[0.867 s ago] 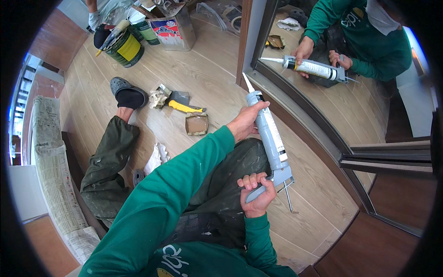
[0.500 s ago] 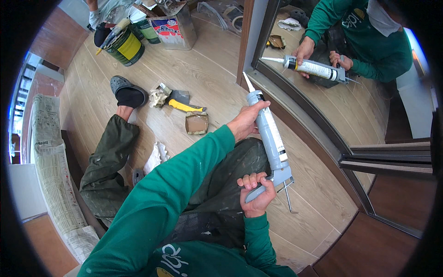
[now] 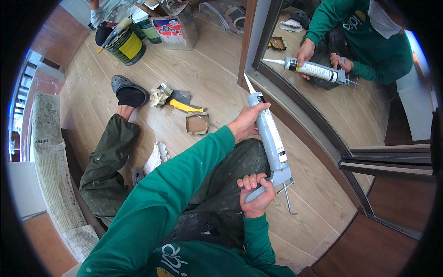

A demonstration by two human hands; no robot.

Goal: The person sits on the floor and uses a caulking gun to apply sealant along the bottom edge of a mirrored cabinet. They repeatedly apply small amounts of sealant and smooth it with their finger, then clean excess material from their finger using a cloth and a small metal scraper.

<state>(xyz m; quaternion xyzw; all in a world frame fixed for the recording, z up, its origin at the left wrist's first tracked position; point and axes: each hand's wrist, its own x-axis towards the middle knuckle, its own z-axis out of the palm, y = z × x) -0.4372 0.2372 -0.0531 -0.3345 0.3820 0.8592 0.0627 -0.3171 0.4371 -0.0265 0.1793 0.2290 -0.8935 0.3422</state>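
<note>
your left hand (image 3: 247, 122) clamps the caulking gun (image 3: 271, 134), your right hand (image 3: 260, 202) its handle (image 3: 254, 195), so an overtight squeeze could make the nozzle (image 3: 249, 84) at 1 o'clock drip.

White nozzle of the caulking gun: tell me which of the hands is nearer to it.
Left. The left hand grips the tube just behind the nozzle; the right hand is farther back, around the handle.

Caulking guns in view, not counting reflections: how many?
1. The caulking gun is held: left hand on its barrel, right hand around its handle. The mirror shows its reflection. Others could be hidden.
</note>
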